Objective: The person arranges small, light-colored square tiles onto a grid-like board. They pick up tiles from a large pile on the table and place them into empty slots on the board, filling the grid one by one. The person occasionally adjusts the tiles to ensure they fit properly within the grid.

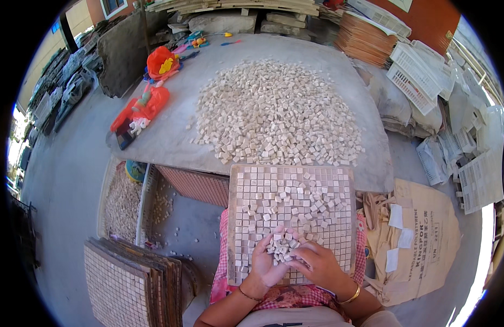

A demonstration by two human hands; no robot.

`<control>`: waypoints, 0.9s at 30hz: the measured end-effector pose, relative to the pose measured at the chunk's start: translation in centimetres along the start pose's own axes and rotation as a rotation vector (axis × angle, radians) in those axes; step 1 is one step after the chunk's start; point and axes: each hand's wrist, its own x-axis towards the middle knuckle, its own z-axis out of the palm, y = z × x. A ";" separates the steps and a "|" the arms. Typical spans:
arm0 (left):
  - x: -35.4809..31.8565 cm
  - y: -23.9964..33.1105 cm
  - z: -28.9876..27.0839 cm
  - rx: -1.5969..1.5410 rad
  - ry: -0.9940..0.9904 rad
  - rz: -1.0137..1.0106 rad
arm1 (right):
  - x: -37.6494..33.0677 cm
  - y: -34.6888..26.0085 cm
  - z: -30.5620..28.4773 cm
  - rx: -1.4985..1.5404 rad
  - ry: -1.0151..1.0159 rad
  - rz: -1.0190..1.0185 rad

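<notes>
On my lap rests a square grid tray (345, 261), its slots largely filled with small pale stone cubes. More loose cubes (312, 206) lie scattered on top of those rows, mostly in the middle and right. Above the near part of the tray, my left hand (267, 262) is cupped, palm up, around a heap of cubes (283, 245). My right hand (320, 264) closes in against the heap from the right, its fingers curled on the cubes and nearly meeting the left fingers.
A grey table (170, 128) carries a large pile of stone cubes (273, 109), with red plastic bags (148, 103) to its left. Several filled grid trays (115, 289) are stacked at the lower left near a white crate (145, 201). A paper sack (426, 245) lies on the right.
</notes>
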 end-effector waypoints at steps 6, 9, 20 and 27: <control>0.2 0.0 -0.6 0.024 0.068 -0.029 | -0.7 -1.6 0.9 0.158 0.002 -0.164; 0.0 -0.1 -0.7 -0.034 0.000 -0.045 | -0.9 -0.9 -0.3 0.176 0.097 -0.058; -0.3 -0.3 -0.7 0.066 -0.011 -0.052 | -0.8 0.9 -1.0 0.330 0.135 0.212; -0.2 -0.1 -0.9 -0.050 0.026 -0.074 | -1.4 1.9 -1.2 0.663 0.154 0.245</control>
